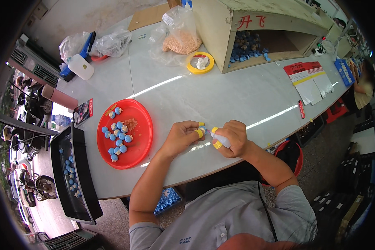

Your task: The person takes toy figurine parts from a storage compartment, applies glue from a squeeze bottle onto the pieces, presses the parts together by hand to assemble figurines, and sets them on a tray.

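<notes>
many blue pieces (117, 137) beside hands

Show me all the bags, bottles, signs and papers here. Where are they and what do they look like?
Clear bag: far table, tan bits inside.
White bottle: far left, flat.
Red-topped sheets: right, white and yellow.
Red marks: on wooden box front.
Small card: left of red tray.

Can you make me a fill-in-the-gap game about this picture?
1. The small blue figures lie on a round ____ plastic tray.
2. The yellow tape ring lies on the ____ table.
3. The right hand holds a small ____ bottle.

Missing words: red; white; white
</notes>
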### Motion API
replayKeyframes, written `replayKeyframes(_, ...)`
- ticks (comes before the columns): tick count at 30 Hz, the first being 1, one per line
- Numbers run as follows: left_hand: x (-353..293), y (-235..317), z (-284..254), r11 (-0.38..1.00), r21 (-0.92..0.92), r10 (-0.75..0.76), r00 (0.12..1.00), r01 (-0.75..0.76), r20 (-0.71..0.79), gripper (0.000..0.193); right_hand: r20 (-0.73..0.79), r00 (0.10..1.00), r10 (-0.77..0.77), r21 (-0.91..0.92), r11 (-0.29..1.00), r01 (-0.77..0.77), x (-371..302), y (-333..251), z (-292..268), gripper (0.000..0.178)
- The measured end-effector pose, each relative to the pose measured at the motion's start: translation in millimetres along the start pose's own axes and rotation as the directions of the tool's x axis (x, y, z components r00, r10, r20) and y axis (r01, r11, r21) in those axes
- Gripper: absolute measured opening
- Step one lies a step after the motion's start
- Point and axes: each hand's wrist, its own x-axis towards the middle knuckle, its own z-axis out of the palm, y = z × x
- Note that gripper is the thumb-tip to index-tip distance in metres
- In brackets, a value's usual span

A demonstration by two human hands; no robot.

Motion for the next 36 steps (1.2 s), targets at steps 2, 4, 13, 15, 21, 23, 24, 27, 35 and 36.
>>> replayKeyframes(2, -0.7, 0.7, 0.8, 1.0, -0.009, -0.003, 1.0, 0.003, -0.004, 0.035, -0.003, 1.0, -0.009, -0.01, 1.0, 0.009, -0.2, 0.3, 0.3, 0.019)
replayKeyframes(4, -0.6, 0.0, 0.8, 1.0, -0.018, -0.006, 1.0, 0.006, -0.008, 0.035, -0.002, 1.0, -0.009, -0.014, 1.0, 0.009, -0.1, 0.5, 0.4, 0.019)
replayKeyframes(13, -0.3, -1.3, 1.1, 1.0, -0.003, 0.026, 0.999, -0.027, -0.033, 0.034, 0.081, 0.997, -0.002, -0.074, 0.997, 0.008, -2.8, -5.8, -0.8, 0.023)
replayKeyframes(15, 0.0, -0.5, 2.7, 1.0, 0.008, 0.02, 0.999, -0.02, -0.045, 0.034, 0.092, 0.996, -0.009, -0.076, 0.997, 0.016, -3.5, -6.0, -1.0, 0.023)
replayKeyframes(21, 0.2, -1.0, 1.9, 1.0, -0.012, 0.024, 1.0, -0.024, -0.016, 0.034, -0.013, 1.0, -0.01, -0.035, 0.999, 0.009, -0.4, -0.1, 0.1, 0.022)
replayKeyframes(23, -0.7, 0.8, 3.3, 1.0, -0.024, 0.02, 1.0, -0.02, -0.01, 0.034, -0.031, 1.0, -0.008, -0.015, 1.0, 0.007, -0.9, 1.0, 1.9, 0.022)
replayKeyframes(24, -0.9, 1.3, 3.9, 0.999, -0.035, 0.018, 1.0, -0.018, -0.004, 0.034, -0.031, 1.0, -0.006, -0.016, 1.0, 0.006, -0.3, 0.8, 2.0, 0.022)
replayKeyframes(27, -2.0, 2.0, 2.3, 1.0, -0.025, 0.006, 1.0, -0.005, 0.013, 0.034, -0.028, 1.0, -0.003, -0.022, 1.0, 0.003, 0.8, -0.1, 2.9, 0.023)
replayKeyframes(35, -1.0, 0.2, 2.5, 1.0, -0.022, 0.011, 1.0, -0.011, -0.003, 0.034, -0.008, 1.0, -0.013, -0.018, 1.0, 0.012, -2.7, -0.5, 1.9, 0.023)
replayKeyframes(36, -0.2, 0.4, 2.6, 1.0, -0.023, 0.002, 1.0, -0.002, -0.002, 0.034, -0.008, 1.0, -0.01, -0.018, 1.0, 0.01, -3.0, -0.1, 1.6, 0.023)
